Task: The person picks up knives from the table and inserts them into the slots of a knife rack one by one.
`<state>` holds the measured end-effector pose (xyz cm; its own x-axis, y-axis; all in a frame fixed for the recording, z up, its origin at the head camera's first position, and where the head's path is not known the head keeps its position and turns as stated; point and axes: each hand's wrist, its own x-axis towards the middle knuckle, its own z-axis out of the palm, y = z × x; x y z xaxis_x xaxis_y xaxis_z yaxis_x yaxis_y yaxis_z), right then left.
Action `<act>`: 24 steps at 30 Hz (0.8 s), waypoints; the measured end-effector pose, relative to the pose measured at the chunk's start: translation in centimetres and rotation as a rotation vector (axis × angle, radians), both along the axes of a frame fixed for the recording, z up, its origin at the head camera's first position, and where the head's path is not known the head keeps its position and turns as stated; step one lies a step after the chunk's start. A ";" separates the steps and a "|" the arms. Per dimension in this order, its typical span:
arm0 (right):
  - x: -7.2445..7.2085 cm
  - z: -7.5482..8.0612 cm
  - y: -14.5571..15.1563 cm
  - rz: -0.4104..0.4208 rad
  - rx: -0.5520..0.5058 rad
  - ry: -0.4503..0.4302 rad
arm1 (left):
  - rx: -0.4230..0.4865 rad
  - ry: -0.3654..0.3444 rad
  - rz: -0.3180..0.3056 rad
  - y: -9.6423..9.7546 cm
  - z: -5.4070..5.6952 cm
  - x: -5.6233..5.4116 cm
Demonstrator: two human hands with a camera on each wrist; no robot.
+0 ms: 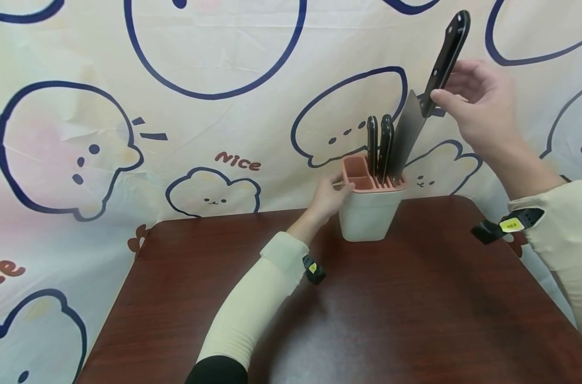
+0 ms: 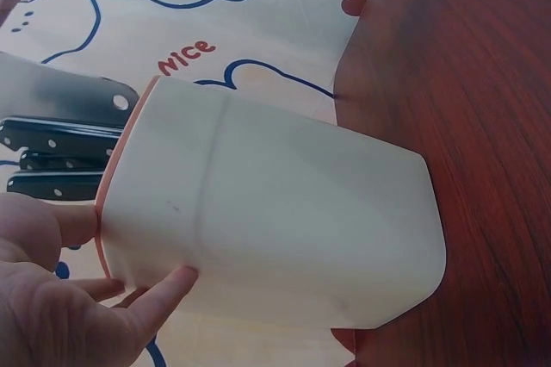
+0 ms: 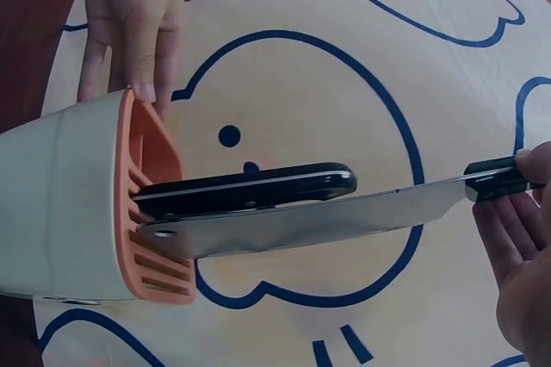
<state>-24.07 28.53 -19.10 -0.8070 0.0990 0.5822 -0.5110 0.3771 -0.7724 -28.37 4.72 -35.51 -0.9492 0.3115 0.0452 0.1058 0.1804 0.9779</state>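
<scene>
A cream knife holder (image 1: pixel 369 217) with an orange slotted top stands near the table's back edge. At its left corner, my left hand (image 1: pixel 330 196) grips the rim, thumb in front and the other fingers round the side. My right hand (image 1: pixel 485 104) holds a cleaver (image 1: pixel 408 133) by its black handle, thumb on one side and fingers on the other. The cleaver tilts up to the right. In the right wrist view its blade end (image 3: pixel 164 236) is right at the slots. Black-handled knives (image 1: pixel 373 144) stand in the slots beside the blade.
The dark brown wooden table (image 1: pixel 214 277) spreads out in front of the holder. Close behind it hangs a pale cloth (image 1: pixel 214 128) with cartoon outlines. An open square compartment (image 1: pixel 357 169) takes up the left part of the holder's top.
</scene>
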 end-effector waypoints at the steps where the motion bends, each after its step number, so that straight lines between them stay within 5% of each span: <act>1: -0.1 -0.1 0.0 0.007 0.001 -0.008 | -0.002 0.000 0.001 0.0 0.0 0.0; 24: -1.9 -6.5 -0.3 -0.064 0.267 -0.210 | -0.019 0.007 0.020 0.2 -0.2 0.1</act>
